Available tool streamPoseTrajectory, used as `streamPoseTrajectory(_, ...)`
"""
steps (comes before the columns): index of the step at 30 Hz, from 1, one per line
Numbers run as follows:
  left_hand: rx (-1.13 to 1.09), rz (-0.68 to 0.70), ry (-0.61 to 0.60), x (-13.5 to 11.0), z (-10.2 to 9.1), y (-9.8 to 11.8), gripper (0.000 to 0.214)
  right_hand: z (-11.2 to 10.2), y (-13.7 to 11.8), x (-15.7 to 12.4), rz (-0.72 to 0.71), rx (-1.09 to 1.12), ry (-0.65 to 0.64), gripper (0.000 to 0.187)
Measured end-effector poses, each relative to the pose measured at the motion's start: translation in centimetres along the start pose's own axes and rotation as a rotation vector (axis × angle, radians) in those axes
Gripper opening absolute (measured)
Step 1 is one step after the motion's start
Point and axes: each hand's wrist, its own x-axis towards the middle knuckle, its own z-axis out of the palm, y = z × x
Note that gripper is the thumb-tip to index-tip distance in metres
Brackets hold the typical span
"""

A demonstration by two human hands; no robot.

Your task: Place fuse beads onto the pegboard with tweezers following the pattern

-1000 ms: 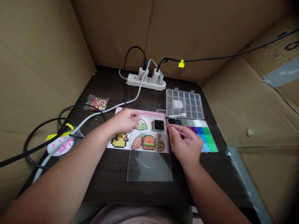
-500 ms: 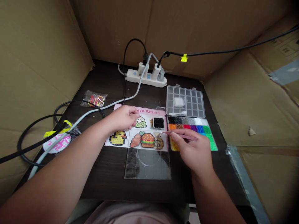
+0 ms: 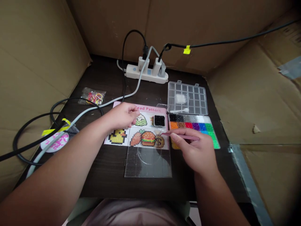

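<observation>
My right hand is closed around pink tweezers, whose tips point left over the money-bag picture. Beneath the tips lies a clear pegboard, partly covering the bead pattern sheet. Carrot, burger and money-bag designs show through the board. My left hand rests over the sheet's upper left, fingers curled together; whether they pinch anything is hidden. A small tray of black beads sits on the sheet between my hands. Right of it stands the sectioned bead box, filled with many colours, partly behind my right hand.
The box's open lid holds a white spoon and a small white packet. A power strip stands at the back. Cables cross the left side near a bag of coloured bits. Cardboard walls enclose the table.
The view has shifted slightly, so most things sit a little higher in the picture. Both hands keep nearly the same pose, and the tweezers stay over the money-bag design.
</observation>
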Motion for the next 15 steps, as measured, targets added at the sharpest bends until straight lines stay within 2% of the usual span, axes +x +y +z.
streamPoseTrajectory(7,-0.005,-0.017,0.009,-0.13,0.03,0.19,0.02,0.23,-0.32,-0.04,-0.01,0.017,-0.117,0.015)
streamPoseTrajectory(15,-0.01,-0.024,0.01,-0.11,0.12,0.35,0.02,0.41,-0.8,-0.05,-0.018,0.001,-0.156,0.013)
